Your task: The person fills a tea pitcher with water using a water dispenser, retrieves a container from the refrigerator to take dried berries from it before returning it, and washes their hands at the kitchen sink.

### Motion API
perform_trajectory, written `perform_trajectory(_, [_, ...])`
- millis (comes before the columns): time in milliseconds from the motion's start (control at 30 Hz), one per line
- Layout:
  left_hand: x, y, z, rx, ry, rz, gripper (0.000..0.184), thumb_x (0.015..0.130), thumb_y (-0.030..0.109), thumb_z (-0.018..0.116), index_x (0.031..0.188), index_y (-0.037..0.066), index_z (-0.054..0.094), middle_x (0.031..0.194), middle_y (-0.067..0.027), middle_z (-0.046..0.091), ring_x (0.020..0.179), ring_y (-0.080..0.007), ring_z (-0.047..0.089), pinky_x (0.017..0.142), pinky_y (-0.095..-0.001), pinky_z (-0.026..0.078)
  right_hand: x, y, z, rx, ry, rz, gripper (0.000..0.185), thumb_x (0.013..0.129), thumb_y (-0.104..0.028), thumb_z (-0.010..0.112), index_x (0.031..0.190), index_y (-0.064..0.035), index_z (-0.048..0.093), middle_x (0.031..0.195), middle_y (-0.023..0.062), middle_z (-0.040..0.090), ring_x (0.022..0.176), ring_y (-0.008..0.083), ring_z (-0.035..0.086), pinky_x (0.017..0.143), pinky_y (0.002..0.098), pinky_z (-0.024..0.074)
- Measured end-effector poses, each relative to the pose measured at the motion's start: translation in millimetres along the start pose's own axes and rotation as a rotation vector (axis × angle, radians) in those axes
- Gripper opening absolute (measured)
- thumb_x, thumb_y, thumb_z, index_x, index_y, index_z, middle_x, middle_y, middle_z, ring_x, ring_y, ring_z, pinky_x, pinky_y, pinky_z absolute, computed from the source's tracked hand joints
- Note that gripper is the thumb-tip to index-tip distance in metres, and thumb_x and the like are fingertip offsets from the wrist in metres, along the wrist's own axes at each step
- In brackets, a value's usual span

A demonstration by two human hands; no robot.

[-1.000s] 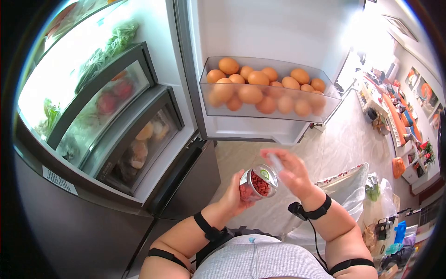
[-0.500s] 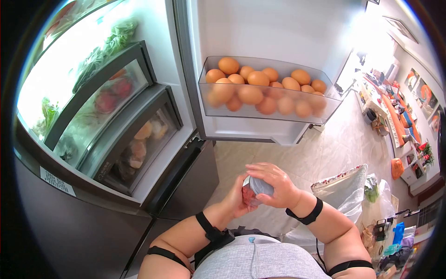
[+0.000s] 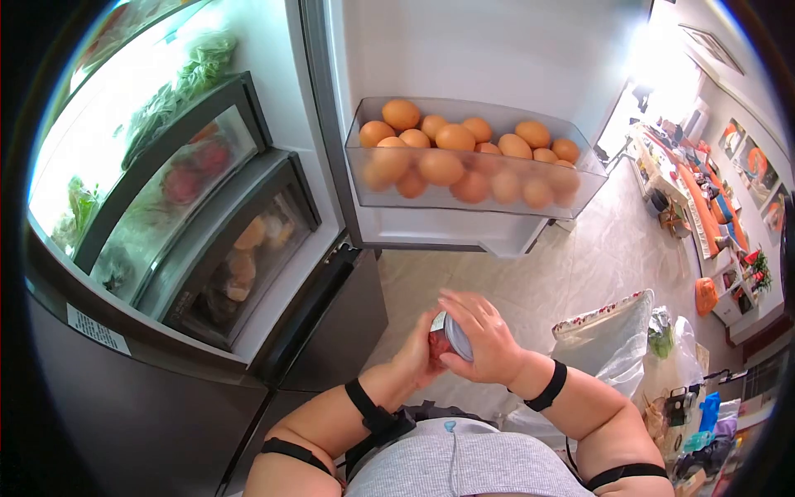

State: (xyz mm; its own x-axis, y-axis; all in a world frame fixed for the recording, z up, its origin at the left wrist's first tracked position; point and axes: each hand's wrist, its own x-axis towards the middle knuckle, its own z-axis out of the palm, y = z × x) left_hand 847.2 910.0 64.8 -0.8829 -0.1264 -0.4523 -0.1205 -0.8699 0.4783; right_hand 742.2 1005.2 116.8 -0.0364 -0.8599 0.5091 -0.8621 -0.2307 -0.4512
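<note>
A small jar (image 3: 438, 335) with reddish contents and a white label is between my hands, in front of my chest. My left hand (image 3: 413, 351) wraps round the jar's body. Over the grey lid (image 3: 458, 338) lies my right hand (image 3: 495, 341), its fingers curled across the top and its thumb along the near edge. The jar is tilted, lid facing right, and my fingers cover much of it. Beyond my hands, the open fridge door (image 3: 489, 50) carries a clear bin (image 3: 480, 203) with several brown eggs (image 3: 440, 167).
At left the fridge's lit inside shows bagged greens (image 3: 199, 66) above drawers (image 3: 273, 240) of produce and wrapped food. A lined trash bin (image 3: 600, 340) stands right of my hands. Farther right are bags and clutter (image 3: 704, 414), then a room with an orange sofa (image 3: 700, 215).
My right hand has turned slightly on the lid, its fingers closing more over it. The jar has shifted a little left, and the view has moved slightly.
</note>
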Motion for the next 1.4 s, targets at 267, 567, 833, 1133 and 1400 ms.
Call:
perform_trajectory(267, [7,9,-22,-0.079,-0.123,-0.157,0.048,0.08,0.049,0.039,0.101,0.009,0.056,0.096,-0.0051,0.059,0.084,-0.0187,0.059,0.061,-0.0284,0.05,2,11,-3,0.104,-0.074,-0.072,0.07,0.06,-0.02,0.068,0.12,-0.0006,0.038,0.124,0.0211,0.038,0.11,0.038,0.041,0.092,0.0442,0.0359])
perform_trajectory(567, [7,15,-18,-0.214,-0.126,-0.195,0.043,0.08,0.044,0.043,0.098,0.008,0.057,0.093,-0.0061,0.06,0.077,-0.019,0.06,0.054,-0.0271,0.05,9,6,-13,0.009,-0.2,-0.072,0.067,0.062,-0.019,0.067,0.121,-0.0035,0.039,0.127,0.0189,0.037,0.117,0.0372,0.037,0.095,0.046,0.0324])
perform_trajectory(833, [-3,15,-5,-0.211,-0.038,-0.179,0.047,0.083,0.049,0.034,0.097,0.01,0.055,0.089,-0.0039,0.059,0.071,-0.0157,0.057,0.044,-0.0235,0.04,6,6,-3,0.028,-0.119,-0.087,0.058,0.066,-0.017,0.065,0.119,-0.0086,0.045,0.127,0.0184,0.04,0.115,0.0381,0.04,0.094,0.0462,0.0335])
perform_trajectory(1133, [-2,15,-17,-0.213,-0.11,-0.137,0.042,0.082,0.047,0.035,0.092,0.013,0.057,0.086,-0.0029,0.059,0.07,-0.0143,0.057,0.05,-0.024,0.043,8,6,-3,-0.052,-0.124,-0.109,0.052,0.07,-0.016,0.062,0.118,-0.0082,0.046,0.127,0.0185,0.04,0.115,0.0383,0.04,0.093,0.0449,0.0348])
perform_trajectory(1400, [-10,25,-9,-0.232,-0.226,-0.214,0.047,0.081,0.045,0.037,0.102,0.008,0.054,0.097,-0.007,0.058,0.083,-0.0196,0.058,0.066,-0.0313,0.05,25,8,-27,0.108,-0.246,-0.234,0.068,0.062,-0.013,0.071,0.121,-0.0042,0.04,0.129,0.022,0.037,0.116,0.0383,0.038,0.095,0.0432,0.0337])
